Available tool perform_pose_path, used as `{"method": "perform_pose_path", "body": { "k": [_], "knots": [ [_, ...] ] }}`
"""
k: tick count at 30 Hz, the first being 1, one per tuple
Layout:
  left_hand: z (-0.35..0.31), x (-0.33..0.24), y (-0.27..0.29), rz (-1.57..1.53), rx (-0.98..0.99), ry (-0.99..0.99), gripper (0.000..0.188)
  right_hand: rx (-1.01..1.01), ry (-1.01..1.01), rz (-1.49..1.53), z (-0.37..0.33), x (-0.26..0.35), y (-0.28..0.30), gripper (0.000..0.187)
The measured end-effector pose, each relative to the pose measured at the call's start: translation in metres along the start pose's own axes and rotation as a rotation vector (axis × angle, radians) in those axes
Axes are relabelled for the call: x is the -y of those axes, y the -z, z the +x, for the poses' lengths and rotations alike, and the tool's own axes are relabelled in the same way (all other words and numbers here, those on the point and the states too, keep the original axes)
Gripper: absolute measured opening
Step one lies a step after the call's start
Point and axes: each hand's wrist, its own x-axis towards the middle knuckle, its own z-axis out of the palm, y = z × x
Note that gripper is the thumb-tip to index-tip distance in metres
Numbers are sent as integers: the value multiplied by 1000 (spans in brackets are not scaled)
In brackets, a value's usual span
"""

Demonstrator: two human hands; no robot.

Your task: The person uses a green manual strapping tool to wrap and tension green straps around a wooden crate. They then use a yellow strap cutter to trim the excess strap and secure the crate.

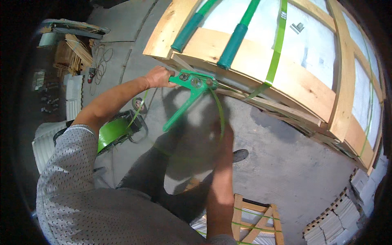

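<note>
My left hand (158, 76) is closed around the end of a green strapping tensioner (196, 83), whose long lever slants down toward my legs. The tool sits against the lower edge of a wooden crate (253, 53). From its far end a green plastic strap (221, 112) curves down past my right hand (222, 130). That hand is shadowed and smeared, so its grip does not show. Overhead on the crate lies a tool with two long green handles (233, 47). Another green strap (278, 45) runs tight over the crate, with a metal seal (298, 27) near it.
A reel of green strapping (116, 132) stands on the floor at my left. A smaller wooden crate (257, 223) is below right. White stacked pieces (337, 222) line the lower right. Wood scraps (75, 53) and a cord (102, 59) lie at the far left.
</note>
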Motion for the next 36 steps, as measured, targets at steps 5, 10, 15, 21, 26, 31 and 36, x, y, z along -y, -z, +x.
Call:
{"method": "perform_pose_path", "body": {
  "k": [5, 10, 15, 21, 26, 31, 36],
  "knots": [
    [-3, -7, 15, -28, 95, 49, 40, -31, 69, 342, 43, 82, -2, 51],
    [-10, -9, 26, -118, 49, 14, 41, -313, -78, 497, 70, 100, -49, 27],
    [-9, 2, 17, -119, 76, -61, 37, -439, -44, 520, 76, 91, -59, 21],
    [-37, -20, 15, -186, -294, 40, 38, -394, -77, 493, 81, 93, -54, 20],
    [-99, -77, 78, -384, -638, -8, 26, -473, -74, 151, 57, 98, -41, 23],
    [-64, -74, 172, -553, -972, 63, 27, -541, 146, -428, -11, 139, -30, 23],
    [19, -70, 201, -357, -888, 421, 49, -539, 215, -339, -49, 217, -14, 25]
  ]
}}
